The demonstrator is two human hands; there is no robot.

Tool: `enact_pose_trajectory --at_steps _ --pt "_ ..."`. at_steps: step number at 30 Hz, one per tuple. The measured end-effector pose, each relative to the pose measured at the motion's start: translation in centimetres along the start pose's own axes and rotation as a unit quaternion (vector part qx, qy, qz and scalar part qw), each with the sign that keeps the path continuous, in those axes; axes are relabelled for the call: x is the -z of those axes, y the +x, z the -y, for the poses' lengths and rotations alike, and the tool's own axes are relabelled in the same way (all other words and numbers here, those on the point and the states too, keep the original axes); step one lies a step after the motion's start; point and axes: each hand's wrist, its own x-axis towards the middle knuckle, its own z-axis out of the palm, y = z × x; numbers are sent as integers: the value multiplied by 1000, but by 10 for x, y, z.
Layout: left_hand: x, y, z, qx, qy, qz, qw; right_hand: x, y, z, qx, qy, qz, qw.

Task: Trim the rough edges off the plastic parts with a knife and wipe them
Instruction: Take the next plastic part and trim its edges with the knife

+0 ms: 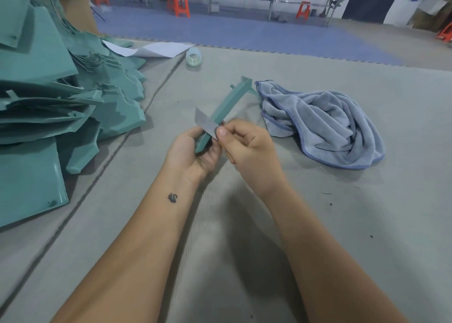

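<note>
My left hand [193,151] grips the near end of a long teal plastic part [227,105], which points up and away toward the cloth. My right hand [247,149] pinches a flat grey knife blade [205,123] between thumb and fingers. The blade lies across the part just above my left hand. A crumpled light-blue cloth [325,127] lies on the grey mat [244,225] to the right, close to the part's far end.
A big heap of teal plastic parts [61,90] fills the left side. A clear jar [193,56] lies on its side beyond my hands, next to white paper sheets [156,49]. Orange stools and long tables stand far behind.
</note>
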Motion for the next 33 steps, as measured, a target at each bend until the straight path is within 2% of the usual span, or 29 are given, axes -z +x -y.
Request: enact_pose_trajectory --at_steps 4,10,14,18,20,22,26,29,33 --pt "5 7 0 12 -52 -7 999 -3 -2 1 12 -87 -19 996" --pt "6 4 3 28 11 -26 999 1 0 0 12 -214 -64 975" --pt "5 0 3 38 60 -26 997 12 6 3 21 -140 -148 979" --pt "3 0 6 10 93 -26 995 22 8 3 8 -34 -210 977" --pt "3 1 9 -36 107 -20 993 22 6 2 2 30 -201 979" --pt "4 2 9 -74 113 -21 991 19 3 -3 -10 67 -149 987" --pt "6 5 6 -102 136 -23 985 10 1 -15 -52 53 -48 996" --pt "8 7 7 -115 139 -8 984 11 3 -26 -68 31 -44 996" --pt "9 11 6 -130 163 -13 978 15 6 -35 -103 59 -86 989"
